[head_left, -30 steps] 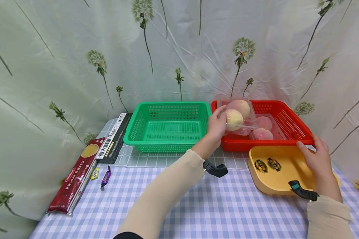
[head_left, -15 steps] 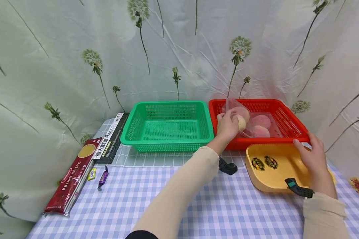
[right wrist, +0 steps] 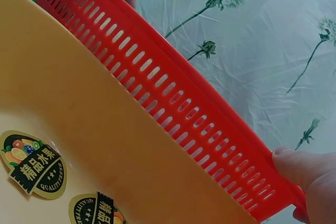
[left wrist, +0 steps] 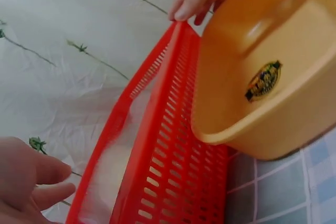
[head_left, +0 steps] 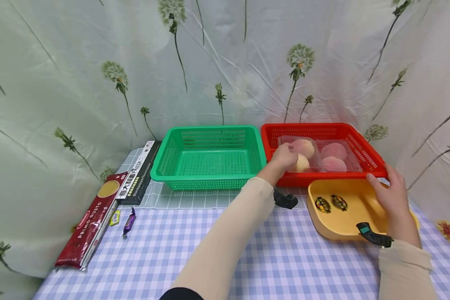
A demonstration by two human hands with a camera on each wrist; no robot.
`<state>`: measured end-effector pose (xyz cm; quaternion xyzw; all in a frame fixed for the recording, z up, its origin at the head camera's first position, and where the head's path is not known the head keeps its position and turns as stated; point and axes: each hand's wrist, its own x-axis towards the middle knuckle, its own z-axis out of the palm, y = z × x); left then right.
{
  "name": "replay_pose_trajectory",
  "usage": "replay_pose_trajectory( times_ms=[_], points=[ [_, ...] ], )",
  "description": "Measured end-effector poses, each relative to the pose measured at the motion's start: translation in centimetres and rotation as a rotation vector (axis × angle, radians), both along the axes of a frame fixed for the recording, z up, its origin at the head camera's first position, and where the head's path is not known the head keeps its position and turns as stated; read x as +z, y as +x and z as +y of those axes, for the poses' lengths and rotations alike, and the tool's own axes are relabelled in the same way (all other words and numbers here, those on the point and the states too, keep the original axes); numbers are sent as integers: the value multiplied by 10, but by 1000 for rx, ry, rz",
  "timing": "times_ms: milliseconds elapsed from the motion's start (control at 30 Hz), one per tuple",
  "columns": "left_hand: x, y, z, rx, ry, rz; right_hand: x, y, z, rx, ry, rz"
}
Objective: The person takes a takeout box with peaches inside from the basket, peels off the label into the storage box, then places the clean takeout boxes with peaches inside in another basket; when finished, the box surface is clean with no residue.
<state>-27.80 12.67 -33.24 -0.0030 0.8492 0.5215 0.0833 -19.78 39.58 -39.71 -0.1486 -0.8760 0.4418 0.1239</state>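
Note:
A clear pack of peaches (head_left: 330, 156) lies flat inside the red basket (head_left: 322, 178). My left hand (head_left: 285, 156) reaches over the basket's front left corner, fingers curled over the pack's left end and the pale peach there. In the left wrist view my fingers (left wrist: 47, 182) sit by the red basket (left wrist: 173, 145), the pack showing faintly through its wall. My right hand (head_left: 388, 193) grips the far right rim of the yellow tray (head_left: 341, 221), which stands against the red basket. The right wrist view shows a fingertip (right wrist: 310, 177) beside the red basket (right wrist: 173, 93) and the yellow tray (right wrist: 79, 129).
A green basket (head_left: 210, 183) stands left of the red one. A red pasta pack (head_left: 93, 221), a black pasta box (head_left: 140, 175) and two small wrapped sweets (head_left: 129, 221) lie at the table's left. A flowered curtain hangs close behind. The checked cloth (head_left: 210, 250) covers the table.
My left hand has lowered the peach pack from above the red basket's left end down flat into it. The right hand has stayed on the yellow tray.

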Motion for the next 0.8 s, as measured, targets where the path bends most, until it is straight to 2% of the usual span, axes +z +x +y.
replay_pose_trajectory(
  times_ms=[67, 133, 233, 300, 400, 533, 667, 800],
  points=[
    [-1, 0, 3, 11, 42, -10, -1, 0, 1, -7, -6, -5],
    [-4, 0, 3, 24, 91, 20, -2, 0, 2, -8, -11, -10],
    [-12, 3, -2, 3, 118, 136, -2, -1, 4, -11, -19, -21],
    [-18, 8, -8, -37, 81, 243, -1, -1, 3, -10, -21, -26],
    [-28, 22, -21, -140, 0, 392, 4, 1, 2, -11, 0, -17],
    [-38, 43, -39, -242, -108, 512, 18, 4, -7, -14, 98, 36],
    [-39, 58, -59, -282, -183, 623, 37, 6, -28, 12, 198, 115],
    [-36, 64, -86, -289, -254, 724, 50, 4, -63, 96, 228, 186]
  ],
)
